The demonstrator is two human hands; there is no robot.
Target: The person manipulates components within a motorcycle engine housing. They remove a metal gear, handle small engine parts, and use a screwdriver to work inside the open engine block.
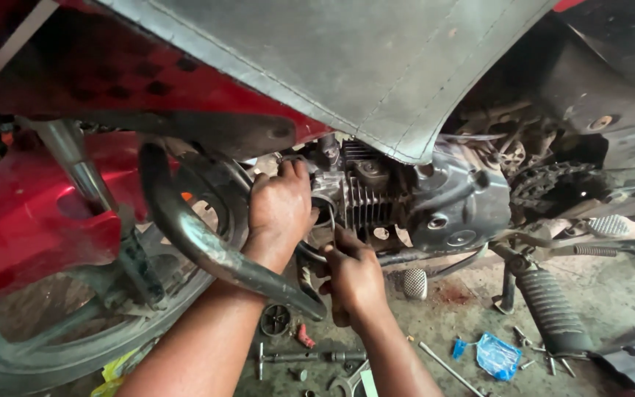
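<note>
A red motorcycle stands over me, its finned engine cylinder [365,202] in the middle of the view. My left hand [279,208] reaches over the black crash guard bar [207,242] and grips the front of the cylinder head [326,185]. My right hand [353,278] is closed just below it, pinching a thin curved wire or hose [330,215] that loops up to the cylinder. What lies under the fingers is hidden.
The grey seat cover [347,66] hangs above. The front wheel [45,345] and fork [75,162] are at left; the drive chain [549,184], footpeg [549,301] and gear pedal [414,283] at right. Tools [310,356], a blue plastic bag [497,355] and bolts lie on the concrete floor.
</note>
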